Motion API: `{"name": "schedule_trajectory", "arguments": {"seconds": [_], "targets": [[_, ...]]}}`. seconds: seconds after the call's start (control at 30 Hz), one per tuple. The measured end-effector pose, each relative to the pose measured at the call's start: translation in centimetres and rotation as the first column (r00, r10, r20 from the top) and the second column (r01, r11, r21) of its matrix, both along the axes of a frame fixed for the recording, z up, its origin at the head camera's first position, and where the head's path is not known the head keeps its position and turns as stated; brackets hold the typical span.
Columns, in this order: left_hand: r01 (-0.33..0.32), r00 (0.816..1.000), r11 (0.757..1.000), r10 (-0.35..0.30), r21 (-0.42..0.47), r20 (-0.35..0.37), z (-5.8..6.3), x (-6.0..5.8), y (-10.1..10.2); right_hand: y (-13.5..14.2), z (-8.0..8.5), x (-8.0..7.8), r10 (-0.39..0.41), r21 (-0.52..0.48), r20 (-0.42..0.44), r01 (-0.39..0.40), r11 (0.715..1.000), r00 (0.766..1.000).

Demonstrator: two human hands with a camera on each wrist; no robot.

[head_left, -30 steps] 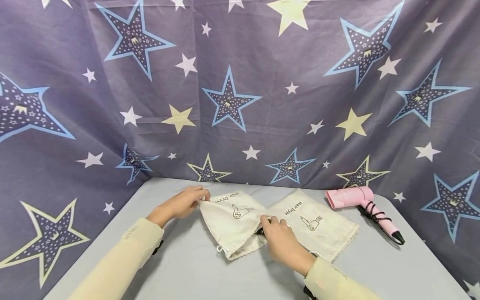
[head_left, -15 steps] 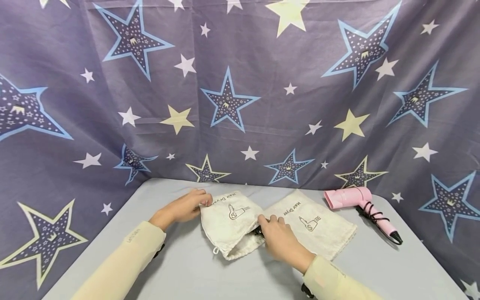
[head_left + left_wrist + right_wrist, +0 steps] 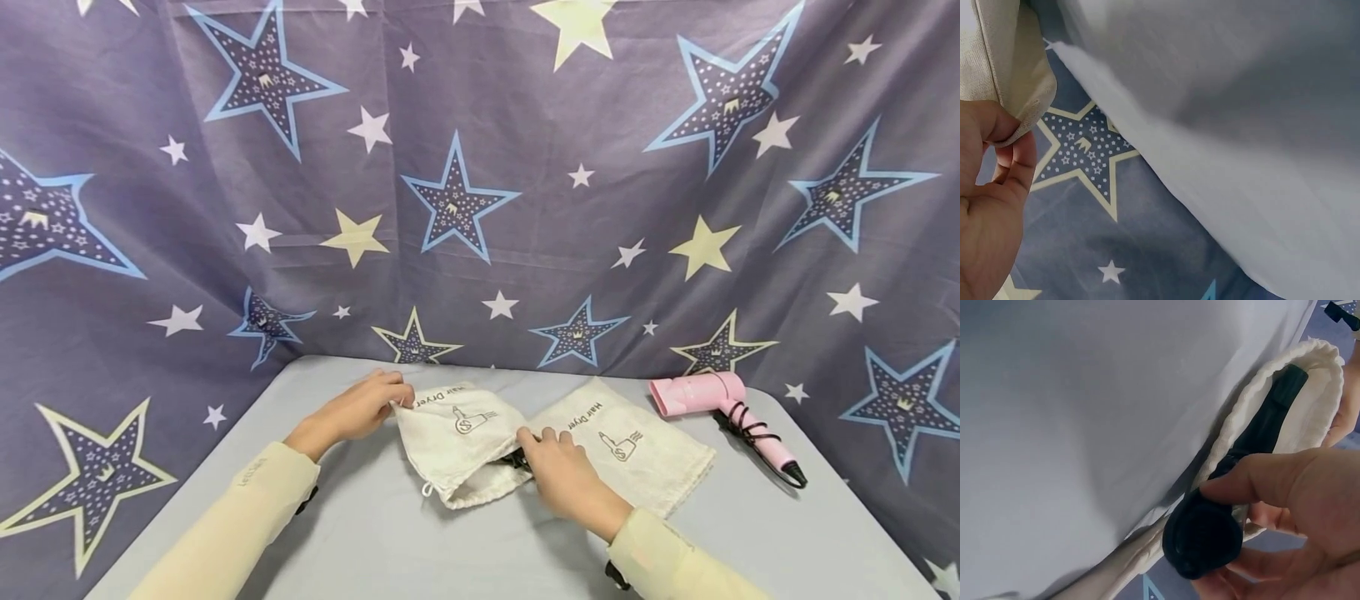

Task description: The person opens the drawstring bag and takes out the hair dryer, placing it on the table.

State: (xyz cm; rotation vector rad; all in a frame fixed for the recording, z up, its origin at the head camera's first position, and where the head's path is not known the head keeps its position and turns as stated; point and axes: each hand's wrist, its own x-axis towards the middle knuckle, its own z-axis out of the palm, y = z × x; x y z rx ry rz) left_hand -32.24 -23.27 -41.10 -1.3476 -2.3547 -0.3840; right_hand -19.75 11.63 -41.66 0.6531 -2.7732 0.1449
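Note:
A cream cloth drawstring bag (image 3: 442,450) printed "Hair Dryer" lies at the middle of the table, its mouth gaping toward the front right. My left hand (image 3: 360,410) pinches its far left corner; thumb and fingertips meet on the cloth in the left wrist view. My right hand (image 3: 561,475) grips a dark hair dryer (image 3: 1204,534) by its rounded end at the bag's mouth. In the right wrist view the dryer's long narrow part reaches inside the bag. From the head view most of this dryer is hidden by the cloth and hand.
A second "Hair Dryer" bag (image 3: 652,458) lies flat to the right, partly behind my right hand. Beyond it sits a pink hair dryer (image 3: 701,393) with its cord wound round the handle. Star-patterned cloth (image 3: 480,208) hangs behind the pale table (image 3: 420,558).
The left hand shifts slightly left and away, drawing the bag corner with it. The bag's mouth gapes wider than a second ago. My right hand stays almost in place, holding the dark dryer.

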Motion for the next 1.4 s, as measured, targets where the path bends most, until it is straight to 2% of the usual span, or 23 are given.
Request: {"name": "schedule_trajectory", "arguments": {"seconds": [0.13, 0.3, 0.53, 0.7, 0.9, 1.17, 1.27, 1.4], "targets": [[-0.002, 1.000, 1.000, 0.002, 0.005, -0.009, 0.3, 0.2, -0.6, 0.4, 0.1, -0.1, 0.023, 0.011, 0.018, -0.023, 1.000, 1.000], [0.013, 1.000, 1.000, -0.012, 0.017, -0.029, 0.6, 0.0, -1.5, 1.7, 0.3, -0.3, 0.096, 0.042, 0.014, -0.097, 0.994, 0.995], [-0.022, 0.999, 1.000, 0.023, 0.017, -0.035, 0.2, -0.8, -2.6, 3.4, 0.1, -0.6, 0.156, 0.075, -0.015, -0.155, 0.985, 0.988], [-0.059, 0.998, 0.998, 0.059, -0.012, -0.006, -0.1, -0.5, -1.9, 3.7, -0.3, -0.9, 0.173, 0.055, 0.002, -0.173, 0.983, 0.985], [-0.134, 0.990, 0.987, 0.136, -0.084, 0.027, -0.4, 0.6, -0.1, 3.8, -0.6, -1.0, 0.172, 0.052, 0.025, -0.174, 0.983, 0.985], [-0.040, 0.999, 0.996, 0.040, -0.085, 0.002, -0.4, 0.8, 2.0, 3.7, -0.8, -1.4, 0.174, 0.012, 0.070, -0.175, 0.984, 0.982], [-0.015, 1.000, 0.998, 0.016, -0.068, 0.002, -0.2, 0.8, 2.2, 3.8, -1.0, -1.5, 0.170, 0.029, 0.047, -0.172, 0.985, 0.984], [0.024, 0.999, 1.000, -0.024, -0.008, -0.037, 0.3, 0.6, 1.9, 4.0, -1.0, -1.6, 0.160, 0.072, -0.006, -0.159, 0.985, 0.987]]}}
